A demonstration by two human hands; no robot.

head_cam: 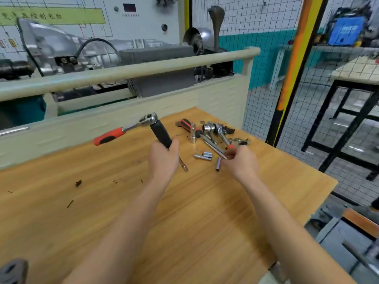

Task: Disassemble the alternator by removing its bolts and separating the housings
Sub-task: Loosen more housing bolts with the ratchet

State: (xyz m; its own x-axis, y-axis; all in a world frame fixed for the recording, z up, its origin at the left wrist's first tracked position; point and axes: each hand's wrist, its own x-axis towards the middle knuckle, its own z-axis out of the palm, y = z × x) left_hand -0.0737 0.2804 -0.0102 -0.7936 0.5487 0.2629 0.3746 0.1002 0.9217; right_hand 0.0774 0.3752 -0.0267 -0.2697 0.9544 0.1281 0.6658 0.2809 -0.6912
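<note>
Chrome sockets [205, 155] lie scattered on the bench [102, 201] just right of the left hand [164, 158], whose fingers wrap the black-handled driver [161, 133] carrying a ratchet [125, 129]. Right hand [241, 160] fingers pinch into the pile; what they hold is unclear. Choose a matching socket first. No alternator is clearly visible.

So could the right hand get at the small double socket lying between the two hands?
Probably yes. The double socket lies bare on the bench just left of the right hand, nothing over it, but that hand already pinches a red-tipped tool.
</note>
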